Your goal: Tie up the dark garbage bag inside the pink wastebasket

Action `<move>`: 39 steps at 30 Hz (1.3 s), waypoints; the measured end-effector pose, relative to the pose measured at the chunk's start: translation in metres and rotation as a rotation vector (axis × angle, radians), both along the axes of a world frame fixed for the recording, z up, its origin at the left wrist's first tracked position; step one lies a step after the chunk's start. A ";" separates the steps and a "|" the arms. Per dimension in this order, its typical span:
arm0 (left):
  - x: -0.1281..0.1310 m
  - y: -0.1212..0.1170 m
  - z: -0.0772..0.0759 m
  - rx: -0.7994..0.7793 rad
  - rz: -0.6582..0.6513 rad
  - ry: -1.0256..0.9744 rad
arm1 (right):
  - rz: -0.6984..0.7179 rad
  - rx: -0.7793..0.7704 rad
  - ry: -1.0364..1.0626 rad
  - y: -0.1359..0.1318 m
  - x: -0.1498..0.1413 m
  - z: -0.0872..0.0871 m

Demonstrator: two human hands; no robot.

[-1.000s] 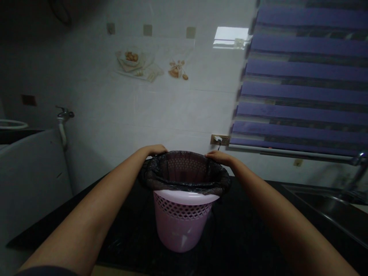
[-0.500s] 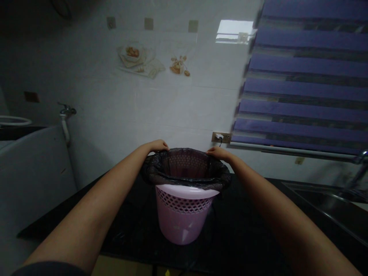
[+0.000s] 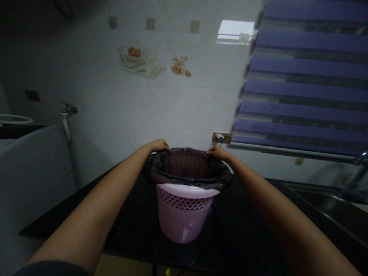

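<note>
A pink plastic trash bin (image 3: pixel 182 224) with a band of lattice holes stands upright on the dark countertop (image 3: pixel 241 237). A black trash bag (image 3: pixel 186 181) lines it and is folded outward over its rim; at the front, part of the pink rim shows below the fold. My left hand (image 3: pixel 160 145) pinches the bag's edge at the far left of the rim. At the far right, my right hand (image 3: pixel 217 152) pinches the same edge between thumb and fingers. The bag's bottom is out of sight inside the bin.
To the right is a metal sink (image 3: pixel 330 207) with a faucet (image 3: pixel 360 165). A washing machine (image 3: pixel 37 172) stands at the left, below a wall tap (image 3: pixel 68 109). Behind the bin are a socket with a plug (image 3: pixel 220 137) and a purple striped blind (image 3: pixel 299 88).
Almost nothing differs. The view has shifted slightly, and both hands stay on the bag's far edge.
</note>
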State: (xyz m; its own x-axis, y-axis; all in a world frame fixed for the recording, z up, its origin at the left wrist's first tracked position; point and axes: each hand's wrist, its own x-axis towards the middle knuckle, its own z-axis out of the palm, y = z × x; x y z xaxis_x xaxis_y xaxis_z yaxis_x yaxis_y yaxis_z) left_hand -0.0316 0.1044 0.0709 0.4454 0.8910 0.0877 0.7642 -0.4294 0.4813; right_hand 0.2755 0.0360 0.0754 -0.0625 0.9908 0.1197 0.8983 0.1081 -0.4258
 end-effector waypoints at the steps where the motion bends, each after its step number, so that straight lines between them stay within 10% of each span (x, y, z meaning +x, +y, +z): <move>1: 0.000 0.000 0.000 0.001 -0.002 -0.004 | 0.000 0.005 -0.001 0.000 0.000 0.000; 39: 0.001 -0.001 0.002 -0.009 -0.021 -0.077 | 0.009 0.035 0.170 0.000 -0.002 -0.001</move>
